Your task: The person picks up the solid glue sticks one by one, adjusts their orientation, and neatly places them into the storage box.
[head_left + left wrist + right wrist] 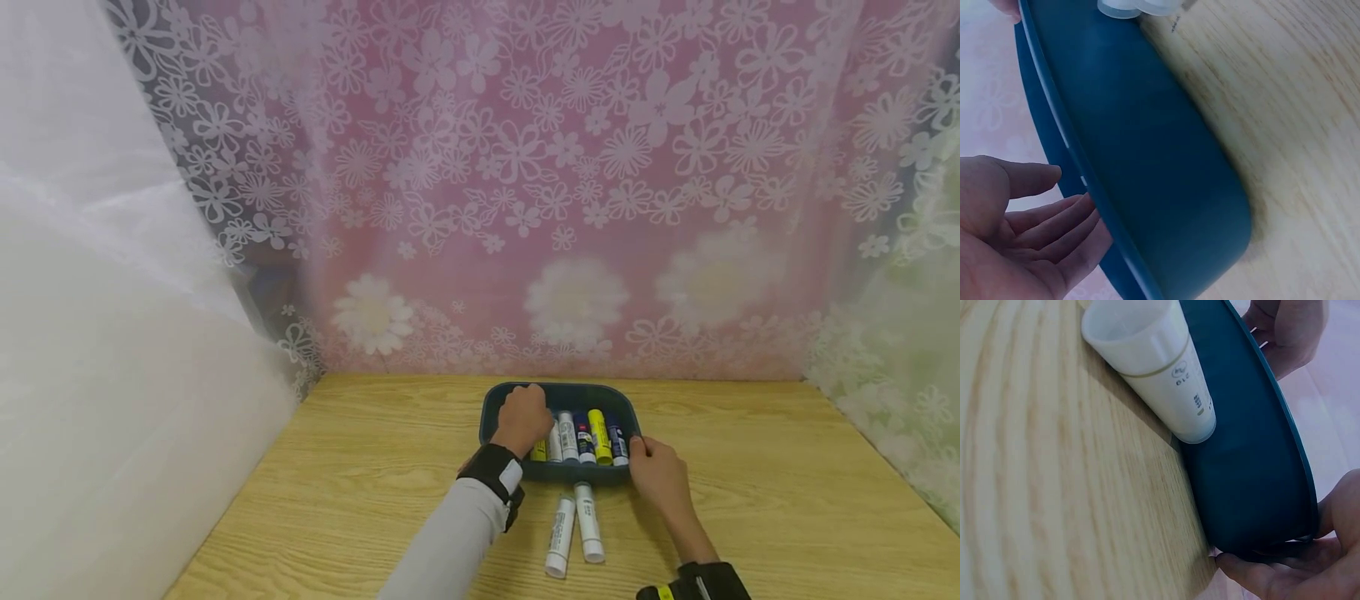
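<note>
A dark teal plastic tray (585, 473) sits on the table with several white, yellow and dark blue glue sticks (601, 437) lying in a row inside. My left hand (523, 421) reaches over the tray's left part. In the left wrist view its thumb (1034, 179) stands apart from the loosely bent fingers, whose tips pass behind the rim. With thumb at the rim and fingers against the outside, my right hand (660, 475) grips the tray's right end. Two white glue sticks (560, 537) lie on the table in front of the tray; one (1160, 369) shows a hollow end in the right wrist view.
The wood-grain table (337, 500) extends to both sides of the tray. A pink flowered curtain (480, 208) hangs behind its far edge. White sheeting (112, 333) stands on the left, and a pale flowered sheet (892, 375) on the right.
</note>
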Demonstrator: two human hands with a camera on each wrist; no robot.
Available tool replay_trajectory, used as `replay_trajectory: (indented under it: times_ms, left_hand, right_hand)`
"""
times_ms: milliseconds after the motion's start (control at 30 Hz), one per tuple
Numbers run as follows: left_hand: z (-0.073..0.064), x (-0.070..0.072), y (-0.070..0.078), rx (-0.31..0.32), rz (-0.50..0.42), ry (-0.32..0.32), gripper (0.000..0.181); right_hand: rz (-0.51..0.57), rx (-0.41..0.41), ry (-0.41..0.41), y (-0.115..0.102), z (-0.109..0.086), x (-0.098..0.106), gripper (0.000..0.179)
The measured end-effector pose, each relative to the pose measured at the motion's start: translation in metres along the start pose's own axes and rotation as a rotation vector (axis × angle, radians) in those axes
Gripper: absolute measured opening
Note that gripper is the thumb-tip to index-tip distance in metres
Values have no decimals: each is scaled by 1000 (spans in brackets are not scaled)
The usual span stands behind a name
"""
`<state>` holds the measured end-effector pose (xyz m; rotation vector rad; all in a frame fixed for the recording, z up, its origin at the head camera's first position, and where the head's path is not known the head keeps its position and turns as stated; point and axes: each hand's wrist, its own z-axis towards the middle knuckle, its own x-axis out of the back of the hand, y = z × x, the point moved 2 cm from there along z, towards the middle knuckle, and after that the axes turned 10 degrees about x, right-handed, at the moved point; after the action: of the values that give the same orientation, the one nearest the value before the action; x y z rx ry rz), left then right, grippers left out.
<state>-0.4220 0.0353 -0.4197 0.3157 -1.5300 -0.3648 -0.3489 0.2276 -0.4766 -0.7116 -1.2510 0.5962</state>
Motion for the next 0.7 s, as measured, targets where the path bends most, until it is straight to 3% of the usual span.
replay_trajectory:
  times_ms: [233,500,700]
  left_hand:
    - [-1,1,4,0,19,15,13]
    - [-15,3,11,-81,-23,14,32]
    - [-27,11,18,-122,-21,-5,30]
  right_hand:
    - [15,-7,-9,-2,0,0,51]
    - [12,-6,-12,-1,1,0,51]
    - [1,12,5,0,0,0,49]
